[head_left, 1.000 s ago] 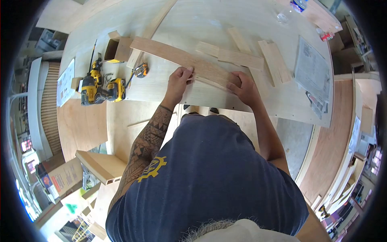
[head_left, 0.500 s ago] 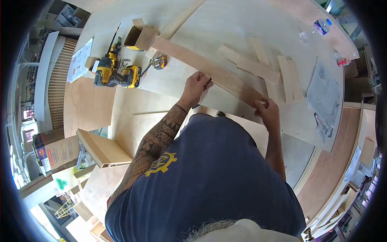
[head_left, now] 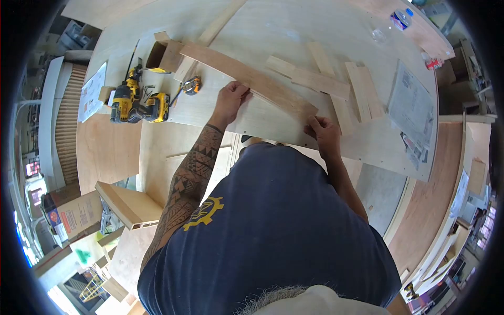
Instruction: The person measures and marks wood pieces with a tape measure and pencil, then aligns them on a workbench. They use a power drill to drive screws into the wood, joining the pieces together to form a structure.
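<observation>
A long brown wooden strip (head_left: 262, 83) lies at a slant over the pale worktable (head_left: 262, 26), with the edge of another thin strip showing just below it. My left hand (head_left: 233, 98) pinches the near edge of the strip around its middle. At the strip's right end, my right hand (head_left: 322, 129) closes its thumb and fingers on the corner. An orange and black tape measure (head_left: 192, 85) sits left of my left hand. Short pale wood pieces (head_left: 320, 83) lie beyond the strip, some overlapping.
A yellow and black cordless drill (head_left: 126, 102) lies at the left beside an open cardboard box (head_left: 167, 55). Printed sheets (head_left: 412, 107) lie at the right, with a plastic bottle (head_left: 401, 19) at the far right. A wooden drawer-like box (head_left: 128, 203) stands lower left.
The whole view has shifted, so the table's things appear further left. Both hands remain on the strip, and a thin strip edge shows more clearly under it near my left hand.
</observation>
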The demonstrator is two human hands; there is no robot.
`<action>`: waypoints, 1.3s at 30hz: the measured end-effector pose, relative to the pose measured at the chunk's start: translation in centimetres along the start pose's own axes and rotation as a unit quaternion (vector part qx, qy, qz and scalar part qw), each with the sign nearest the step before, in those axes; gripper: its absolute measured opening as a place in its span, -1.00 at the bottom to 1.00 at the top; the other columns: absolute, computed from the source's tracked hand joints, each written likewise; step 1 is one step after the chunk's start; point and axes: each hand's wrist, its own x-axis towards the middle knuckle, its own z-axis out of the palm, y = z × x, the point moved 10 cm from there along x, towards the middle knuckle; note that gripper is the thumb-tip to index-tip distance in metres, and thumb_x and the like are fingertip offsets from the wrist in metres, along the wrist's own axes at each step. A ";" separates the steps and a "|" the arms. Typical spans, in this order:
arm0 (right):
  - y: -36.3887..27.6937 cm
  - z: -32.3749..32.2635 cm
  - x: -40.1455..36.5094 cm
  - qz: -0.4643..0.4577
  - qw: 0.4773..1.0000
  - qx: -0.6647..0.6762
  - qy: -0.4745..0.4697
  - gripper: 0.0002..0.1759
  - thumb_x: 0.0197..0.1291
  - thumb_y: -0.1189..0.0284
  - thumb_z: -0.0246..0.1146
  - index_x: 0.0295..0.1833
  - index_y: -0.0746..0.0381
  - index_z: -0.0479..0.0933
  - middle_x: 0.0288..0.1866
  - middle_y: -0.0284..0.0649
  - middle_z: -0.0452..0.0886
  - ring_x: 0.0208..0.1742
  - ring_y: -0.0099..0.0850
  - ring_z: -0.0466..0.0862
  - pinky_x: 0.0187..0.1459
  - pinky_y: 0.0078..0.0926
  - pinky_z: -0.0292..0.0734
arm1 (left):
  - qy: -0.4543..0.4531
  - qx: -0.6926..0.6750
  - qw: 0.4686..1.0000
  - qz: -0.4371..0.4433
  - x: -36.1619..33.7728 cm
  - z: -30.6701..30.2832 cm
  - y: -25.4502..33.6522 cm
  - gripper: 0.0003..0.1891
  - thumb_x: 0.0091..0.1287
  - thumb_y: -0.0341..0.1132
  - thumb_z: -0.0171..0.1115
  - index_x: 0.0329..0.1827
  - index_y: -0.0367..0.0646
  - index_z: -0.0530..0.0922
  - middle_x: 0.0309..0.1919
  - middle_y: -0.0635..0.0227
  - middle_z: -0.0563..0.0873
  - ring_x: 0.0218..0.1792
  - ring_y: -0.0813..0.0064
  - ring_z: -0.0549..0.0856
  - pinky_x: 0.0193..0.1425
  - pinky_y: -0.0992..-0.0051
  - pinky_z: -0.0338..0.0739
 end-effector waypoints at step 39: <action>0.6 0.1 -1.7 -0.088 0.986 0.056 0.127 -0.69 0.49 0.36 0.44 -0.06 0.48 0.73 -0.23 -0.13 0.84 -0.24 -0.46 0.86 -0.09 -0.51 0.84 | -0.026 -0.020 0.998 0.045 -0.1 -0.2 0.2 -0.77 0.64 -0.37 0.29 0.16 -0.31 0.49 -0.05 0.27 0.72 -0.02 0.50 0.75 0.21 0.41 0.81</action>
